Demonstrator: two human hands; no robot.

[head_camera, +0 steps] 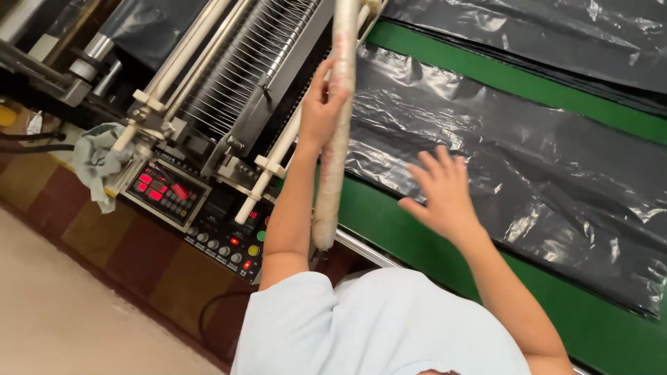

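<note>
Head view showed a wide green flat conveyor table (431, 250) carrying a large sheet of glossy black plastic film (528, 167), wrinkled and spread flat across the table surface. A second sheet of black film (556, 35) lay beyond it, separated by a bare green strip. At the table's near edge stood a grey metal machine frame with rollers and a row of thin wires (243, 76); below it sat a control panel with red lit displays and round buttons (201, 208). A crumpled grey-blue rag (94, 163) hung beside the panel.

The left hand (321, 111) was wrapped around a long, off-white, cloth-covered roller bar (333, 160), fingers closed on its shaft at about mid-length. The bar's long axis ran almost vertically in the frame, along the table's near edge, with its lower end near the person's pale blue sleeve and its upper end leaving the frame.

The right hand (441, 194) hovered just over the near black film, fingers spread apart and extended, holding nothing; contact with the film could not be determined.
</note>
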